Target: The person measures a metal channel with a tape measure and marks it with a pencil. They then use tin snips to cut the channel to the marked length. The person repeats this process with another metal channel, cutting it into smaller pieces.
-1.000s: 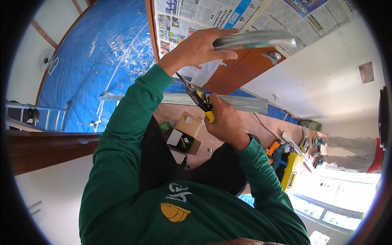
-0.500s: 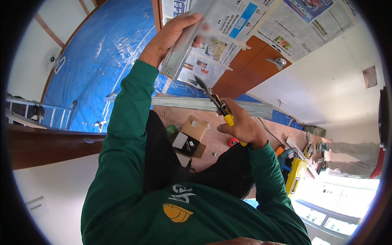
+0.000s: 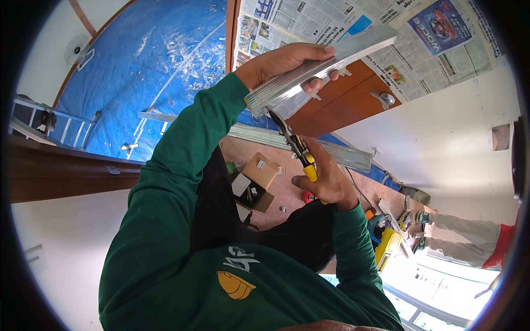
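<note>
My left hand [image 3: 295, 59] grips a ribbed, silvery metal channel [image 3: 361, 48], thumb on top and fingertips showing beneath its edge. The channel slants up to the right, its lower end close to my left wrist. In my right hand [image 3: 331, 177] is a pair of tin snips [image 3: 296, 142] with dark blades and yellow grips. The snips point up and left, their tip at the channel's lower edge; whether the blades touch the metal I cannot tell. Part of the snips' handles is hidden in my palm.
More metal channels [image 3: 349, 155] lie across the floor beyond my knees. Between my legs stands an open cardboard box [image 3: 261, 170]. A yellow toolbox [image 3: 388, 249] and another person's legs [image 3: 461, 230] are at right. Ahead is a newspaper-covered wooden door [image 3: 331, 105]; blue sheeting [image 3: 165, 60] spreads left.
The channel has swung from steep to a flatter slant and shifted right with my left hand. The snips' tip has come up to its lower edge.
</note>
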`<state>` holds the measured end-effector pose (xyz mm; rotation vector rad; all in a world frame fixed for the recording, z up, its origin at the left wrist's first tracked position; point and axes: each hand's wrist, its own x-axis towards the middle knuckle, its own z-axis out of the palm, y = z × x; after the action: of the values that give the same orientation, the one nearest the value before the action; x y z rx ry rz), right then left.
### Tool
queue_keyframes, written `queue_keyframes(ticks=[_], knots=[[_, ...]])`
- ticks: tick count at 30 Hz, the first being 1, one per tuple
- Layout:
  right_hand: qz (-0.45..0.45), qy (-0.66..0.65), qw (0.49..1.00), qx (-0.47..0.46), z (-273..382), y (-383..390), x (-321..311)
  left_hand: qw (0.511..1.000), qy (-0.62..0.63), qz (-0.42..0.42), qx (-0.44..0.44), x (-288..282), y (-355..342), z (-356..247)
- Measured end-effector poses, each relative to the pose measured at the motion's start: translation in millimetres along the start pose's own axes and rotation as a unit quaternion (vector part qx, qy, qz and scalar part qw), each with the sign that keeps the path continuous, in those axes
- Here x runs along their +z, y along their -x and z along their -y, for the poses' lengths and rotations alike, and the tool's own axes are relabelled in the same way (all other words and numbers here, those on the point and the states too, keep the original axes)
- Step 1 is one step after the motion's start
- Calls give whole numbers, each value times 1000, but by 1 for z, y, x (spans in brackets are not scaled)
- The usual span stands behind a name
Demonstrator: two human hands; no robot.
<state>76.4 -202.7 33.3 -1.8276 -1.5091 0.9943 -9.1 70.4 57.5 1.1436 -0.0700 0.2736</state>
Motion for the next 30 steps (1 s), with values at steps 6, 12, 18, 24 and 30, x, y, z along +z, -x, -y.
queue_keyframes(ticks=[6,12,18,24,30], knots=[[1,-11,1000,2,-1,-1,0,999,36,35,-13,2,-4,6],[-2,-3,1000,-13,-2,-1,1,997,79,19,-7,5,-7,12],[-5,9,999,-34,-2,-2,0,997,81,9,-13,6,-9,14],[26,-2,999,-37,-3,-2,-2,994,101,34,-22,5,-9,18],[18,-5,999,-40,-5,-2,0,991,106,65,-46,-3,-11,20]])
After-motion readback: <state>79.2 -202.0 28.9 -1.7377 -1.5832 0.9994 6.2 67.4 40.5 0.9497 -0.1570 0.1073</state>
